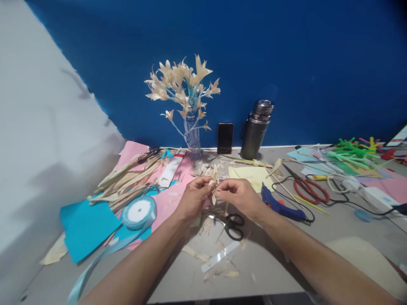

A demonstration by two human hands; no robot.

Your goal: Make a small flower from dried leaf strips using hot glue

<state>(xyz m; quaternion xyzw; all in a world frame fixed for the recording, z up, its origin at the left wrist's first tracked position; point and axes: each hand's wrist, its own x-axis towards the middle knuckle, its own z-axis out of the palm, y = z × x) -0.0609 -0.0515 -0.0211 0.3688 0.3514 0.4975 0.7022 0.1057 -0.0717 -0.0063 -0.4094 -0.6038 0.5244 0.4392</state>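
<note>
Deep blue wall (286, 63) fills the back of the head view, meeting a pale wall (28, 127) at the left, with a grey table (178, 275) below. Over the middle of the table, just above its surface clutter, two bare hands come together. Between their fingertips is a small pale husk flower (215, 171), its petals pointing up and away from the person. Left hand (195, 195) is mostly closed: the fingers curl inward and the thumb presses toward the forefinger, pinching the flower low down. Right hand (240, 195) is also curled, thumb and forefinger brought together at the flower's lower part; whether they grip it or merely touch it is too small to tell.

Beneath the hands lie scissors with black handles (234, 228), and nearer the person a shiny clear strip (220, 256) among husk scraps. Just beside the right wrist rests a blue glue gun (281, 208), with red-handled scissors (308, 190) beyond it to the right. Left of the left forearm sits a light-blue ribbon roll (139, 212), near loose husk strips (124, 180). Behind the hands, a clear vase (193, 137) holds similar pale flowers (178, 76).
</note>
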